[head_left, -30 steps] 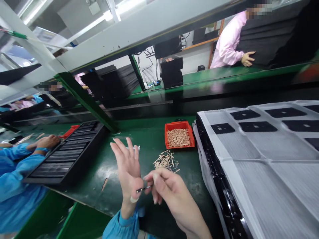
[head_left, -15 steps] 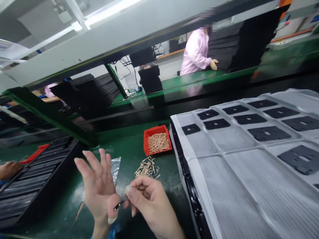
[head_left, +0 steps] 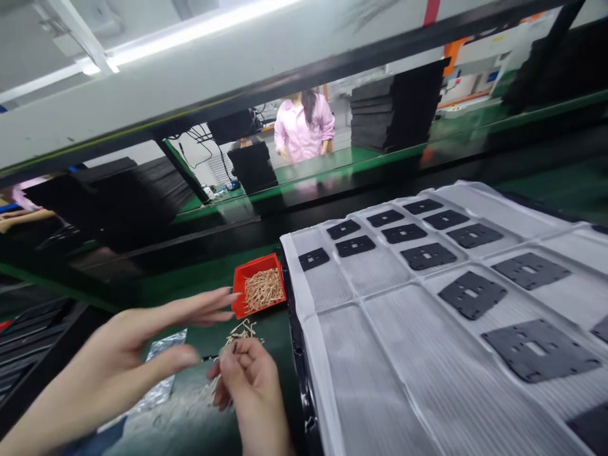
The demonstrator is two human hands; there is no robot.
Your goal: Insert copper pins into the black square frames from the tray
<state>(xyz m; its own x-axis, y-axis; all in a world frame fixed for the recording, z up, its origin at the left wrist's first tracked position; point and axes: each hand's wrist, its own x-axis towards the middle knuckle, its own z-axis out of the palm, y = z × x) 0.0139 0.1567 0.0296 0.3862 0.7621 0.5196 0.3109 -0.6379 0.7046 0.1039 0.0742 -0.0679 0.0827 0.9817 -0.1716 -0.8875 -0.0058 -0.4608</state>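
In the lower middle of the head view, my right hand [head_left: 254, 380] pinches a thin, dark strip [head_left: 209, 358] between thumb and fingertips. The strip is short, with small pale spots, and points left. My left hand [head_left: 137, 354] reaches in from the left, its fingers stretched out and the thumb apart from them. The left thumb tip is right by the strip's free end; whether they touch I cannot tell. Small tan stick-like pieces [head_left: 243, 330] lie loose behind my right hand, partly hidden by it. A red bin [head_left: 259, 263] holds many more of them.
On the right stands a large tray lined with white sheet [head_left: 389, 342], carrying several black plates [head_left: 430, 256] with cut-outs. A crinkled silvery bag [head_left: 164, 342] lies behind my left hand. Across the bench, a person in pink [head_left: 304, 130] stands near stacked black sheets [head_left: 373, 117].
My view has swung right. The left hand has turned from palm-up to sideways, fingers pointing right, and the strip no longer lies over its thumb. The right hand keeps its pinch.
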